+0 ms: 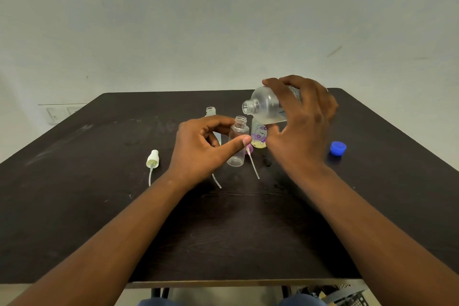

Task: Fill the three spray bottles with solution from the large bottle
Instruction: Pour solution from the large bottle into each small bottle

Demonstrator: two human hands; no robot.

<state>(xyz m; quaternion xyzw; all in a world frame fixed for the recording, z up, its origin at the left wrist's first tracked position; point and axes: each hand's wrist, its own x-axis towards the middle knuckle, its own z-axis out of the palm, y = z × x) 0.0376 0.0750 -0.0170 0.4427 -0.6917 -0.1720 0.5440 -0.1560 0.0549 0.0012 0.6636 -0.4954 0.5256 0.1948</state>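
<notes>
On the dark table [99,181], mid-frame, my left hand [198,151] pinches the small bottle [237,141]; my right hand [301,117] grips the tilted large bottle [264,105]. Light, slick plastic, I judge; hold mid-body.

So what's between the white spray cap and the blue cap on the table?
In the head view, between the white spray cap and blue cap: the left hand gripping a clear spray bottle, then the decorated bottle.

Clear glossy plastic large bottle [267,108], matt dark scuffed table [99,206]
</notes>
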